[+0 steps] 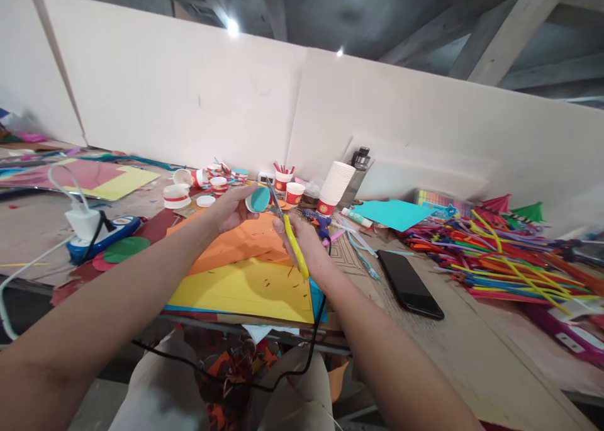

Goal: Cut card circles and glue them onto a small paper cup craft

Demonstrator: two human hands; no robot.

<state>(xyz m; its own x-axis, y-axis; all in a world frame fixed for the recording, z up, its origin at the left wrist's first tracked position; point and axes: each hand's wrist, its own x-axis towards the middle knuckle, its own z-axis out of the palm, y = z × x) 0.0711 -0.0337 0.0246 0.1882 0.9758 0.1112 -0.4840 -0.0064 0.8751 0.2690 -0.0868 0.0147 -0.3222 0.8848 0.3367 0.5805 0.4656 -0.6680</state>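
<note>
Our left hand has its fingers bent and nearly closed, pinching the teal-faced cup piece by its edge. Our right hand curls around the yellow-handled scissors, blades pointing up just beside that teal face; whether they touch, we cannot tell. Below our fingers lie orange paper and a yellow sheet; right of them, a blue glue gun, then a black phone.
</note>
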